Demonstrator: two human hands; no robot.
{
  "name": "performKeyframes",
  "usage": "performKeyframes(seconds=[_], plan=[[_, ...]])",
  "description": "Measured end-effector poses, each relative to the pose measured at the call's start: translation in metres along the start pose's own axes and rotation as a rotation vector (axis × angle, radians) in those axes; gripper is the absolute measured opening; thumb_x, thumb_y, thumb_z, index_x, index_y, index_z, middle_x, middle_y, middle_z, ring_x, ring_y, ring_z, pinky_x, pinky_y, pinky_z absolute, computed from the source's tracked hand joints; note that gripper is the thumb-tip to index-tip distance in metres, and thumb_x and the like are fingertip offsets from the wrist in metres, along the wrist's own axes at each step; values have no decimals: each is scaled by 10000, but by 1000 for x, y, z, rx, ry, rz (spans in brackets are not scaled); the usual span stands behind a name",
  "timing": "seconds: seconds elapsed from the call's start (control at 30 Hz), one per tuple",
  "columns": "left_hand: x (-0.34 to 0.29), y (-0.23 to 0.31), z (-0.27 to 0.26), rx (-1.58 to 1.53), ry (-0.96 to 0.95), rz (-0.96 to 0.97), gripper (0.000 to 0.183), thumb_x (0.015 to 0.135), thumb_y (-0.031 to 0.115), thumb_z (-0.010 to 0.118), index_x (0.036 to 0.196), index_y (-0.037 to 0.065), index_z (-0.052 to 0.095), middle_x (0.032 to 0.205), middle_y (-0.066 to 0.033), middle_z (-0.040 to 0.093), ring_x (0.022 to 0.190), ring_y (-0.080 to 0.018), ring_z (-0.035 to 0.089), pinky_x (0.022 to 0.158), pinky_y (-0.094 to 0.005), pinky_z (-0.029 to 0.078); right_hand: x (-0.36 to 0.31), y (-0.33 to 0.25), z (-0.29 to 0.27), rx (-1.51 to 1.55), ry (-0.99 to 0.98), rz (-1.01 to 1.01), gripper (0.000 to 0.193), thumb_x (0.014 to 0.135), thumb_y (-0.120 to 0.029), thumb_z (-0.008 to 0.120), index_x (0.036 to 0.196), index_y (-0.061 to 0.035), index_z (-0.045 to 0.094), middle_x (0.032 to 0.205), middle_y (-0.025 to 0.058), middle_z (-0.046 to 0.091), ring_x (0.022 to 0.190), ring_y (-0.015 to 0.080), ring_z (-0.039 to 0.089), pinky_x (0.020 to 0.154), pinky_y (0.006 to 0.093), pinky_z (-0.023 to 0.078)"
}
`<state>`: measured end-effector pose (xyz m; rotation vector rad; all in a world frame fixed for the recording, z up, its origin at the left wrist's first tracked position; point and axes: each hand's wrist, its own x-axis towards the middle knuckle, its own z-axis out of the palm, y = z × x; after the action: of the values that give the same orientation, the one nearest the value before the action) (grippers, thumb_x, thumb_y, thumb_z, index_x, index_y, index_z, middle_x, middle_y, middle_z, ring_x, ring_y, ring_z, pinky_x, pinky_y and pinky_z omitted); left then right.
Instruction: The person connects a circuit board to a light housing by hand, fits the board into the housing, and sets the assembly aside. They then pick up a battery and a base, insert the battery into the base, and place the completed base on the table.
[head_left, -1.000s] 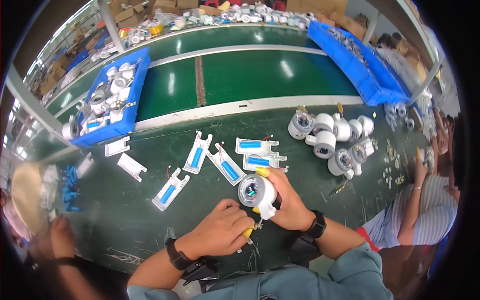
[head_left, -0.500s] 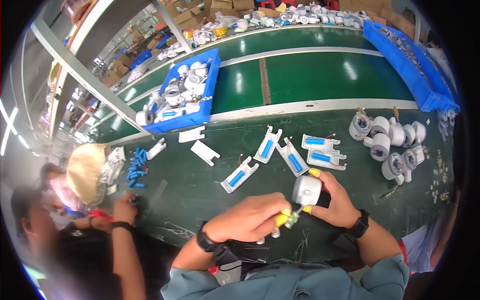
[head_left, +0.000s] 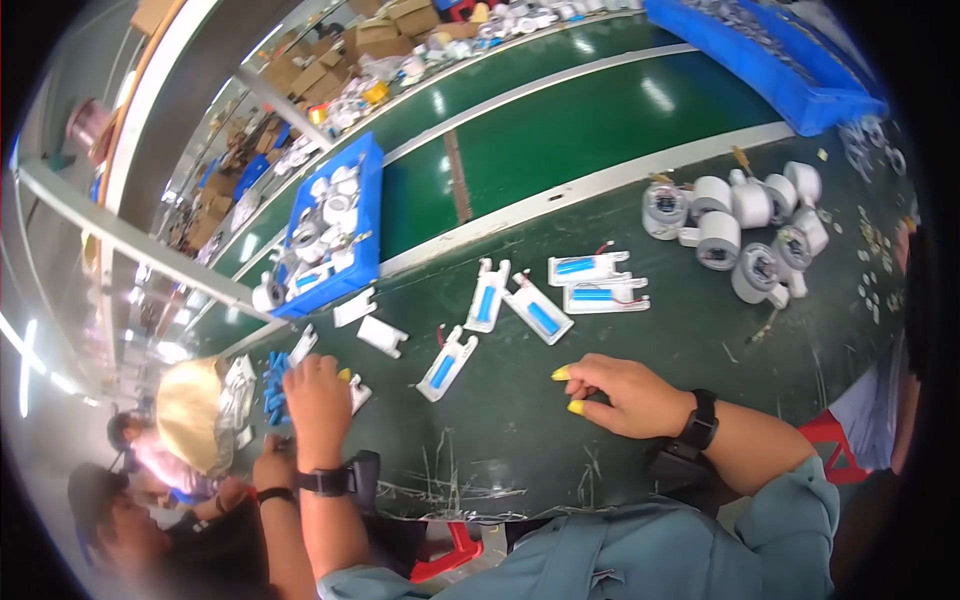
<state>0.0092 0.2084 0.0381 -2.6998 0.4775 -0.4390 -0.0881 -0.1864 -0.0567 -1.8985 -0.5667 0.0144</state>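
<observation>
My left hand (head_left: 318,412) reaches over the left part of the table, beside a pile of small blue cylindrical batteries (head_left: 276,388). A white plastic piece (head_left: 360,394) shows at its right side; most fingers are hidden, so a hold on it cannot be told. My right hand (head_left: 634,398) hovers over the table at right of centre, thumb and forefinger apart, nothing between them. Yellow covers sit on its fingertips. Beyond the hands lie several white plastic shells with blue batteries and red wires, among them one tilted shell (head_left: 447,364) and one farther back (head_left: 541,312).
White round housings (head_left: 718,238) cluster at the right. A blue crate (head_left: 368,205) of white parts stands back left, another blue crate (head_left: 800,88) back right. Two plain white shells lie left of centre, including one flat cover (head_left: 382,336). A co-worker's hand (head_left: 272,468) is near my left wrist.
My left hand has swung from the centre to the far left. The white round housing has left my right hand, which has opened. The view has shifted and tilted.
</observation>
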Motion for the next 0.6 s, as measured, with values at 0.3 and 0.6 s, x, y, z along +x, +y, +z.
performKeyframes(seconds=[0.3,0.6], plan=[[43,132,32,-650,96,166,245,846,19,548,1088,6,585,910,-206,589,854,-412,580,729,-478,470,5,14,-2,-69,185,-78,255,916,-126,627,1152,-39,588,896,110,623,774,234,649,668,356,510],[7,180,-9,-1065,-77,255,166,816,-39,565,978,-13,590,884,-169,565,785,-340,580,702,-390,479,23,27,-75,753,758,436,242,944,-127,542,1123,34,515,938,114,606,766,171,658,611,295,568]])
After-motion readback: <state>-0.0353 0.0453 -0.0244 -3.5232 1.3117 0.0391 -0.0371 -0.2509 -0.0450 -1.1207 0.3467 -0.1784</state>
